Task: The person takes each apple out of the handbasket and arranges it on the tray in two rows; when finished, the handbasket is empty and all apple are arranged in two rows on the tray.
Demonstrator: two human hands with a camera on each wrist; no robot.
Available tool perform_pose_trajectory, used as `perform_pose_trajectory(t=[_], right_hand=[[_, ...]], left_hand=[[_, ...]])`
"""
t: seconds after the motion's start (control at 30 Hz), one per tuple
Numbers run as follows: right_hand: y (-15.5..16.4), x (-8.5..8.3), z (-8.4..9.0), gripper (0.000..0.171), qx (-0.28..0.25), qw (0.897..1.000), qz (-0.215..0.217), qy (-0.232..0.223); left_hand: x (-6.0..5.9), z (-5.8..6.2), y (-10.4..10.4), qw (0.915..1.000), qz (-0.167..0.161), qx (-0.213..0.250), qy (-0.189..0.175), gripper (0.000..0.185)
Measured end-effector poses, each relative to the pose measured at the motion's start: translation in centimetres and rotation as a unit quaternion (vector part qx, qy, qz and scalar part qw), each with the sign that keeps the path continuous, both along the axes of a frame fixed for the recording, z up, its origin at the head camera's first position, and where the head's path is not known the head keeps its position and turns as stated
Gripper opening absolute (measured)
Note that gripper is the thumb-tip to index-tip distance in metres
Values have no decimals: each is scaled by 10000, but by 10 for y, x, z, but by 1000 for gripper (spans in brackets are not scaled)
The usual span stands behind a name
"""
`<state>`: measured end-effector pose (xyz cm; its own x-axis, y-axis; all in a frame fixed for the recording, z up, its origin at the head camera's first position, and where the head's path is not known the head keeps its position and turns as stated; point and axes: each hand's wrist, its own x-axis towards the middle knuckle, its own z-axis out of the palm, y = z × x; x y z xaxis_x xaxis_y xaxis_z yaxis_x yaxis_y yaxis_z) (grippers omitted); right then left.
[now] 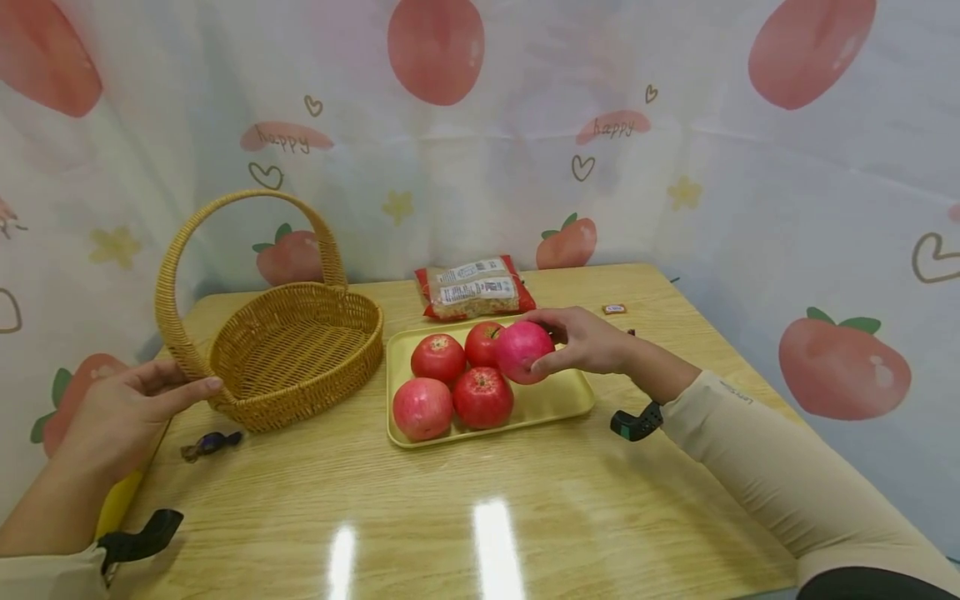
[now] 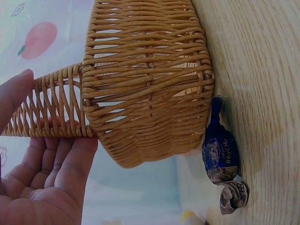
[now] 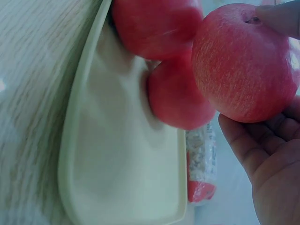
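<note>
My right hand (image 1: 567,340) grips a pink-red apple (image 1: 522,352) just above the yellow tray (image 1: 558,400); the right wrist view shows the apple (image 3: 243,61) held between thumb and fingers (image 3: 276,154). Several red apples (image 1: 457,379) lie on the tray's left half. A wicker basket (image 1: 296,354) with a tall handle (image 1: 176,275) stands left of the tray, with nothing inside it. My left hand (image 1: 138,400) rests with straight fingers against the base of the handle (image 2: 51,108), fingers (image 2: 70,164) under the weave.
A wrapped candy (image 1: 212,443) lies on the wooden table in front of the basket, seen close as a blue wrapper (image 2: 219,152). A red snack packet (image 1: 475,287) sits behind the tray. A small wrapped sweet (image 1: 614,309) lies at the back right. A printed curtain hangs behind.
</note>
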<state>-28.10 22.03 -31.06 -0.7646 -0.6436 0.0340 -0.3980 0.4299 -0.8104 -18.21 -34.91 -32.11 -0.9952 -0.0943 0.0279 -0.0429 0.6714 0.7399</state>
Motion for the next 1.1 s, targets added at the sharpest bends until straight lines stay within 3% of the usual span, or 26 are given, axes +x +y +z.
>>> perform_pose_trajectory(t=[0.33,0.6,0.83,1.1], right_hand=[[9,-3,-18,60,74,9996,-45,-270],[16,-4,-35,61,440,9988,8,-214],[19,-1,-40,64,433,9989,47,-168],[20,3,-42,67,452,9984,177,-288]], left_hand=[[-1,-1,0,10000,-38,77,4,56],[1,-2,0,9998,17,168,-69,55],[0,-1,2,9999,-76,110,67,53],[2,-1,3,9999,4,99,-29,54]])
